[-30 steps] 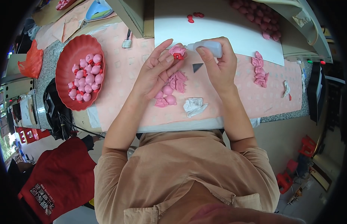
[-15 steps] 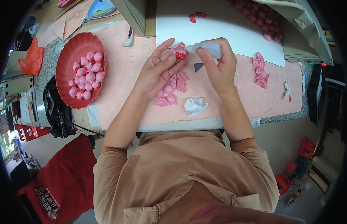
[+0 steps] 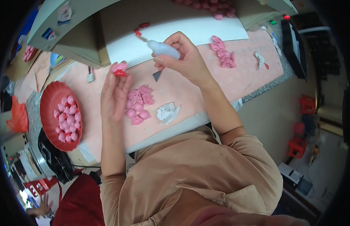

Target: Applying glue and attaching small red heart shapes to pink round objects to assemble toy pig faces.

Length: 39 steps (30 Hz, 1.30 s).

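Note:
My left hand (image 3: 115, 96) is raised over the pink-covered table, its fingertips closed on a small pink piece with a red bow (image 3: 119, 69). In my right hand (image 3: 186, 56) is a translucent squeeze bottle (image 3: 163, 49), tilted with its thin nozzle pointing up and left. A gap separates the nozzle from the pink piece. Beneath my right fingers lies a dark triangular piece (image 3: 157, 76). Pink ball-shaped pieces (image 3: 138, 107) and frilly pink pieces (image 3: 146, 94) are grouped right of my left hand. Near them sits a crumpled white tissue (image 3: 168, 113).
A red scalloped bowl (image 3: 47, 116) of pink balls with red bits stands at left. Small red pieces (image 3: 144, 25) lie on the white sheet (image 3: 190, 37) inside an open-fronted housing (image 3: 75, 41). More frilly pink pieces (image 3: 223, 52) are at right. Another person's hand (image 3: 43, 207) shows lower left.
The bottle's nozzle has moved away from the pink piece, and my hands are farther apart. My head view has turned, so the table appears tilted and shifted left.

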Available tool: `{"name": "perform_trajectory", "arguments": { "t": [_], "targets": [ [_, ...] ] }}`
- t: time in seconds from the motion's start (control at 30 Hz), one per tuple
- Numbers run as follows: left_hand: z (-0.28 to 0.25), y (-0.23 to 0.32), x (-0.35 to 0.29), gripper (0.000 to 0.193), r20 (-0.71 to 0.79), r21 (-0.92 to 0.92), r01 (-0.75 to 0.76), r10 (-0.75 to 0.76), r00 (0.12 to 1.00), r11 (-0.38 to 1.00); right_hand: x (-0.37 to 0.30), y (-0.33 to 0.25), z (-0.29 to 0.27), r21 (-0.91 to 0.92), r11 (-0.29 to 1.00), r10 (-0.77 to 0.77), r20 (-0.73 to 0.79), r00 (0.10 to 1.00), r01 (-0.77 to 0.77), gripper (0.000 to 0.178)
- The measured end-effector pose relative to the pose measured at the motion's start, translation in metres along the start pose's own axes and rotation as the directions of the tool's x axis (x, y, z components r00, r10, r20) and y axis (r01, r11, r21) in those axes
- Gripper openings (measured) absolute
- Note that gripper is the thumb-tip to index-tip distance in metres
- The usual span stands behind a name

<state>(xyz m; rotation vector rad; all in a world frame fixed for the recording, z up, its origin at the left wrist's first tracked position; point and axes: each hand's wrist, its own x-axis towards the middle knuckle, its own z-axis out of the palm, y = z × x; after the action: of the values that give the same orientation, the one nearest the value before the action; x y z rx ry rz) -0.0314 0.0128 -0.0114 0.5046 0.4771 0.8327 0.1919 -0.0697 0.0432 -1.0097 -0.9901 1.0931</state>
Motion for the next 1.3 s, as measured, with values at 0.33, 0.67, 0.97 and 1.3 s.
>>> {"name": "perform_trajectory", "arguments": {
  "t": [0.33, 0.67, 0.97, 1.3],
  "targets": [
    [-0.001, 0.01, 0.001, 0.041, 0.093, -0.154, -0.023, 0.037, 0.995, 0.988, -0.05, -0.029, -0.115, -0.808, 0.464, -0.143, -0.471, 0.87, -0.361, 0.019],
    [-0.001, 0.006, -0.001, 0.034, 0.104, -0.097, 0.02, -0.01, 0.994, 0.995, -0.042, -0.03, -0.068, -0.846, 0.507, 0.399, 0.063, 0.915, -0.163, 0.034],
    [-0.002, 0.005, 0.001, 0.033, 0.108, -0.109, 0.052, -0.04, 0.993, 0.993, -0.018, -0.017, -0.068, -0.951, 0.265, 0.483, -0.015, 0.875, -0.162, 0.044],
    [0.001, 0.002, 0.0, 0.039, 0.147, -0.136, 0.067, -0.046, 0.988, 0.988, -0.038, 0.01, -0.034, -0.915, 0.379, 0.093, 0.185, 0.978, 0.137, 0.031]
  ]
}}
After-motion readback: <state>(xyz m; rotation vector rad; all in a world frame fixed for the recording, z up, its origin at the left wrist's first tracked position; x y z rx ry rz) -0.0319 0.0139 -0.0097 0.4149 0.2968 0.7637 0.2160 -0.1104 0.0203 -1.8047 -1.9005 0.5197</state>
